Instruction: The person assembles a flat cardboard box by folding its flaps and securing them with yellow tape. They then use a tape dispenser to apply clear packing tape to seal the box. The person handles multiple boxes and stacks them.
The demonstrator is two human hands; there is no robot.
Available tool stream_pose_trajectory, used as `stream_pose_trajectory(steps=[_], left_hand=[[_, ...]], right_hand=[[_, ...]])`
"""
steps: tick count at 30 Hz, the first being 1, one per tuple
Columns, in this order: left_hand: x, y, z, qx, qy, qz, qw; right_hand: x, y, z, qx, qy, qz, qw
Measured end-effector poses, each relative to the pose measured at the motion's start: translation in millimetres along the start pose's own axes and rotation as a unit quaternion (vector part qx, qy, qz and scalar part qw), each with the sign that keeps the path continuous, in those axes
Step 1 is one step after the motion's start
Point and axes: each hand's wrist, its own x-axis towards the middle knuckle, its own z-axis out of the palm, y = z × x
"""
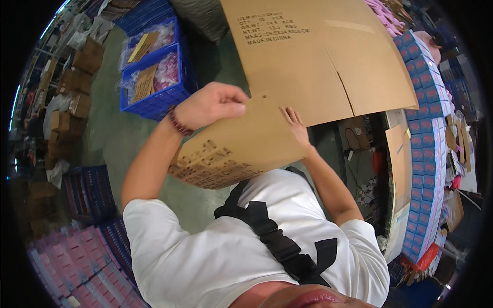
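Note:
A large flattened cardboard carton (308, 66) with dark print lies on top of the work surface ahead of me. Nearer to my body, a printed brown cardboard panel (241, 138) is lifted and bowed; whether it belongs to the same carton I cannot tell. My left hand (218, 105), with a dark bead bracelet on the wrist, is closed at the panel's upper left edge. On the panel's right side my right hand (297, 127) lies with its fingers stretched out against the cardboard. Part of its palm is hidden by the panel.
Blue crates (156, 77) with plastic-wrapped goods stand on the floor at the left. Stacked small blue boxes (423, 138) line the right side. Brown cartons (79, 102) are piled far left, pink stacks (77, 262) lower left. Cables (354, 149) hang under the carton.

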Motion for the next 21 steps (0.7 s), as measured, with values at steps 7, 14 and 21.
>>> stream_pose_trajectory(steps=[7, 14, 21], left_hand=[[68, -3, 21, -0.067, 0.009, -0.038, 0.997], [133, 27, 58, 0.001, -0.014, -0.04, 0.999], [200, 47, 137, 0.05, 0.03, -0.05, 0.997]], right_hand=[[13, 45, -131, 0.539, 0.105, 0.234, 0.802], [30, 70, -193, 0.428, 0.072, 0.051, 0.9], [-8, 160, -206, 0.513, 0.011, 0.099, 0.853]])
